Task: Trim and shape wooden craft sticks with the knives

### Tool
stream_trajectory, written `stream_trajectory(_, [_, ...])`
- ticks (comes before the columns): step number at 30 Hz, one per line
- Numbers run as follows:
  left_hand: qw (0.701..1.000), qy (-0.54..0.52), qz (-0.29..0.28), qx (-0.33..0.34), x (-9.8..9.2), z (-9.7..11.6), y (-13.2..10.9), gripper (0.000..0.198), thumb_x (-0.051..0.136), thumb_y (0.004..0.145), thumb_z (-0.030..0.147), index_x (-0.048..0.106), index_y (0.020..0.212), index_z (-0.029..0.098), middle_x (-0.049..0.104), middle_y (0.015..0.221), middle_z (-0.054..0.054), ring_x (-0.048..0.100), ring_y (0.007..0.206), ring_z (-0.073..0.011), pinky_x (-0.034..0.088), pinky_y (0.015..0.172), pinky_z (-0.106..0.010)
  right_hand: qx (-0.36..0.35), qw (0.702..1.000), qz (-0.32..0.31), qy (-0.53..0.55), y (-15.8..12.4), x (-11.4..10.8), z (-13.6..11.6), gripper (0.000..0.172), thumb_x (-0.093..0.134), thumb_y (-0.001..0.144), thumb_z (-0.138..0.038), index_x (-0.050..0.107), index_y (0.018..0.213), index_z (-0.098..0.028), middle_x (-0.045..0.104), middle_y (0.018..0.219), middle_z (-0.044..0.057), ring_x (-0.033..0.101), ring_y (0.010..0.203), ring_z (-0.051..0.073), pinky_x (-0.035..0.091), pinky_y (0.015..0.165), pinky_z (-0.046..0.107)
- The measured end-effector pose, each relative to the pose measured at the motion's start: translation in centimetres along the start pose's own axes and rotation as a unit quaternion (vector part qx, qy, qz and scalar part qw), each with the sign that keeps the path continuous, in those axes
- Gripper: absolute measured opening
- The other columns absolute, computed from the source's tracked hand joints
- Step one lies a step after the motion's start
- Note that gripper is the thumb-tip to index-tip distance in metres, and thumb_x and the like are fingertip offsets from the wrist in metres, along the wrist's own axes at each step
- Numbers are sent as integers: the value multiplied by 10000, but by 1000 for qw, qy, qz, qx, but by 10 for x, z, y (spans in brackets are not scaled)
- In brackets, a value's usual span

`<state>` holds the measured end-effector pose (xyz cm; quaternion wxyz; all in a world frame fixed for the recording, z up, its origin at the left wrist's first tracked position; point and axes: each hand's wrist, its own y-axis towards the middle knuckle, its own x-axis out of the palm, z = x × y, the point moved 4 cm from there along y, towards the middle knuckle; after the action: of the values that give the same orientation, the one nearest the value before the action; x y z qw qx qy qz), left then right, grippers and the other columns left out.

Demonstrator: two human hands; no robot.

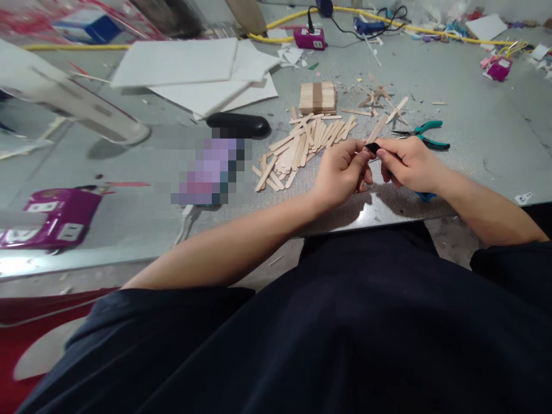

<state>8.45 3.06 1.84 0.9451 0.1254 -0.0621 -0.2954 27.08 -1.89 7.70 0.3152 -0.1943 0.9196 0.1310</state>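
My left hand [342,172] and my right hand [407,164] meet above the table's near edge. Together they pinch a flat wooden stick [376,130] that slants up and away from them. A small dark tool tip [373,148] shows between the fingers, and a teal handle end [426,196] pokes out under my right hand. Both hands are closed. A loose heap of wooden sticks [297,149] lies just left of my left hand. Behind it stands a banded stack of sticks [318,97].
Teal-handled pliers [425,135] lie behind my right hand. Stick offcuts [382,100] are scattered further back. A black case [238,125], white sheets [194,72], a purple box [52,215], a glue gun [366,26] and a yellow cable [431,29] are also on the grey table [474,115].
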Motion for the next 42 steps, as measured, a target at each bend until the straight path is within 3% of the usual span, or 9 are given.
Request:
stream_trajectory(4, [1000, -3, 3, -15, 0, 4, 1, 441, 891, 1199, 617, 670, 1090, 252, 738, 664, 54, 568, 412, -98, 432, 415, -223, -13, 996, 24, -84, -1, -4, 4, 423, 514, 1351, -560, 706, 1098, -282, 757, 840, 14, 679, 728, 210, 551, 788, 384])
stream_trajectory(9, [998, 24, 47, -35, -2, 8, 2, 425, 859, 1240, 585, 660, 1059, 254, 743, 673, 42, 569, 413, -83, 369, 395, -201, 1, 954, 117, -276, -6, -10, 0, 488, 517, 1284, -498, 858, 1489, -215, 903, 1211, 165, 846, 1175, 396, 599, 1043, 512])
stream_trajectory(12, [997, 31, 58, -31, -1, 7, 0, 467, 863, 1232, 635, 656, 1045, 260, 764, 696, 28, 602, 434, -92, 385, 406, -207, 52, 926, 92, -362, -5, -7, -7, 374, 580, 1229, -402, 881, 1355, -219, 901, 1351, 210, 816, 1272, 427, 571, 1063, 523])
stream_trajectory(15, [998, 39, 50, -16, 1, 6, -2, 460, 864, 1222, 625, 644, 1047, 261, 790, 719, 20, 626, 454, -100, 440, 436, -212, 97, 915, 53, -388, -2, -3, -11, 238, 665, 1202, -380, 852, 1218, -233, 890, 1374, 211, 781, 1251, 411, 554, 1015, 499])
stream_trajectory(21, [992, 113, 28, 45, 2, 7, -6, 319, 760, 1219, 494, 649, 1038, 256, 835, 766, 5, 662, 486, -106, 515, 532, -232, 108, 919, 22, -378, 4, 0, -6, 151, 733, 1169, -328, 833, 1130, -223, 916, 1251, 181, 781, 1175, 391, 503, 940, 478])
stream_trajectory(24, [983, 169, 2, 65, 4, 14, -9, 291, 702, 1217, 417, 642, 983, 256, 838, 768, 4, 670, 508, -104, 519, 588, -241, 112, 924, 15, -366, 7, 0, -3, 150, 756, 1147, -289, 835, 1040, -220, 921, 1166, 158, 795, 1118, 364, 471, 903, 454])
stream_trajectory(29, [970, 242, -15, 35, 8, 22, -12, 330, 674, 1214, 315, 653, 891, 257, 784, 706, 21, 693, 562, -127, 541, 667, -266, 121, 935, 21, -332, 11, 4, 0, 241, 842, 1127, -283, 770, 909, -207, 890, 1062, 165, 801, 1088, 366, 472, 909, 450])
stream_trajectory(37, [982, 187, 26, 24, 5, 15, -9, 263, 682, 1232, 361, 782, 1025, 235, 731, 652, 29, 641, 533, -144, 477, 586, -271, 164, 916, 56, -362, 12, -7, 0, 245, 735, 1206, -341, 806, 1014, -206, 889, 1111, 201, 796, 1088, 395, 466, 885, 468])
stream_trajectory(42, [990, 137, 39, -10, 4, 12, -7, 249, 741, 1231, 379, 824, 1058, 221, 688, 602, 39, 623, 520, -141, 474, 558, -258, 172, 913, 101, -357, 15, -19, 6, 228, 698, 1177, -328, 854, 1040, -234, 876, 1019, 152, 791, 1040, 383, 483, 865, 464])
